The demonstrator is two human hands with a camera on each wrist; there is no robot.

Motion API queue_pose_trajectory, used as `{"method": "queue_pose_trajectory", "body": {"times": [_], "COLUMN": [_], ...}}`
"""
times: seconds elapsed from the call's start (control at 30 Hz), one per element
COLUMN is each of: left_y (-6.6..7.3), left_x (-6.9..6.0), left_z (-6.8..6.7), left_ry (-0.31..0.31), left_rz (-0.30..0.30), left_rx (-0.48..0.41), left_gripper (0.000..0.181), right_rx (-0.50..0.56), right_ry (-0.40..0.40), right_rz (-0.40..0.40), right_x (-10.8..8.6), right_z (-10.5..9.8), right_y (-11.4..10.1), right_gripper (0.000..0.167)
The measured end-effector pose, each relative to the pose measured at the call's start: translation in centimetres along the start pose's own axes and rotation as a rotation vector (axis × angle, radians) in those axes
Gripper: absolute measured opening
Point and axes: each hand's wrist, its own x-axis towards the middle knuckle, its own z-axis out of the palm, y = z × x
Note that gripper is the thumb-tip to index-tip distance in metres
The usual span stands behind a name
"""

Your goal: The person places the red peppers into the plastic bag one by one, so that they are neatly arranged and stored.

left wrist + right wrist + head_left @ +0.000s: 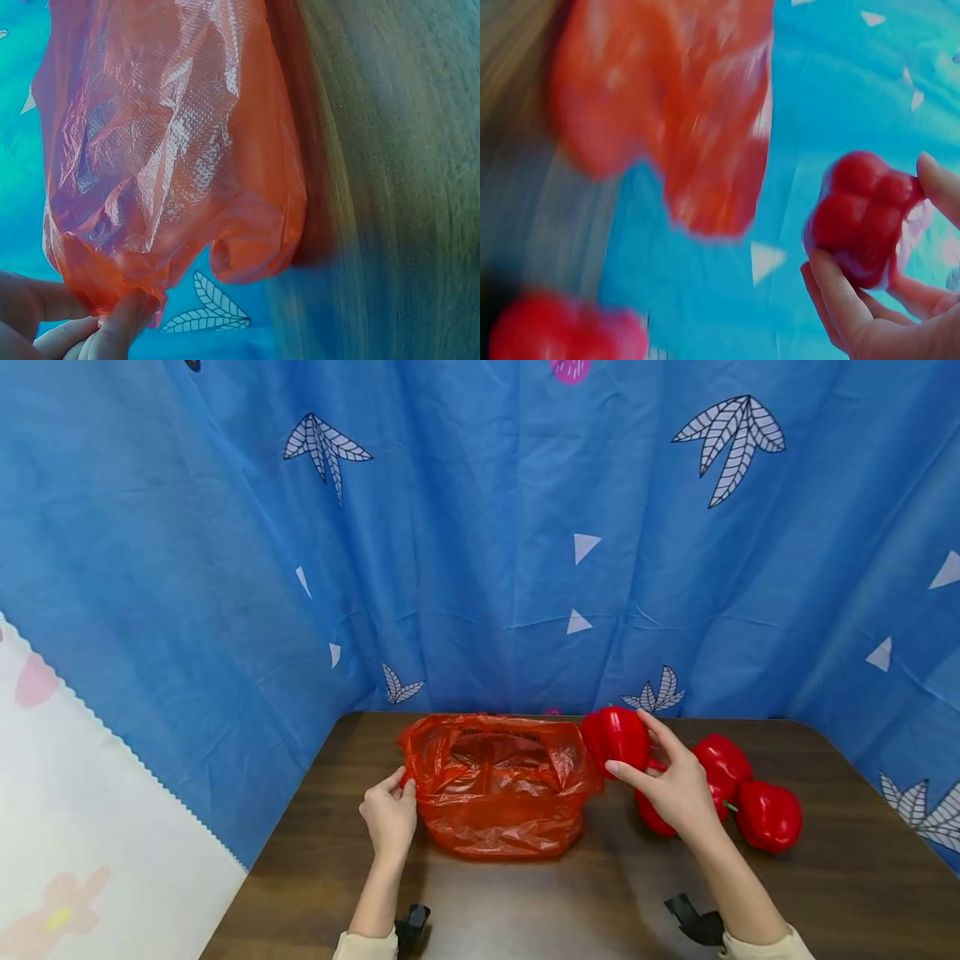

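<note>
In the head view a thin red plastic bag [498, 827] stands on the table with its mouth spread. My left hand [392, 814] pinches the left edge of the bag; the left wrist view shows thumb and fingers [124, 322] gathering the film. My right hand [678, 781] holds a glossy red bell pepper [617, 739] above the table, just beside the bag's right edge. From the right wrist view, the lobed bottom of that bell pepper [866, 214] shows between thumb and fingers. What lies inside the bag is hard to make out.
Several more red bell peppers [768, 817] lie on the right of the brown wooden table [525, 910], partly behind my right hand. A blue patterned curtain [480, 527] hangs behind the table. Black wrist straps [697, 922] show by both wrists.
</note>
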Motion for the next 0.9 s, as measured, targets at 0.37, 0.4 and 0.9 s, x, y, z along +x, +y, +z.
{"method": "queue_pose_trajectory", "body": {"times": [0.37,0.4,0.9], "left_y": [-0.2,-0.2,0.3], "left_x": [-0.2,-0.2,-0.3], "left_z": [0.1,0.1,0.5], "left_ry": [0.017,0.019,-0.007], "left_rz": [-0.012,-0.012,0.021], "left_rx": [0.001,-0.001,-0.022], "left_gripper": [0.032,0.032,0.031], "right_rx": [0.083,0.087,-0.050], "right_ry": [-0.090,-0.100,-0.181], "right_rz": [0.005,0.016,0.126], "right_x": [5.0,5.2,7.0], "right_z": [10.7,11.6,19.8], "right_y": [-4.0,-4.2,-3.3], "right_gripper": [0.085,0.085,0.082]}}
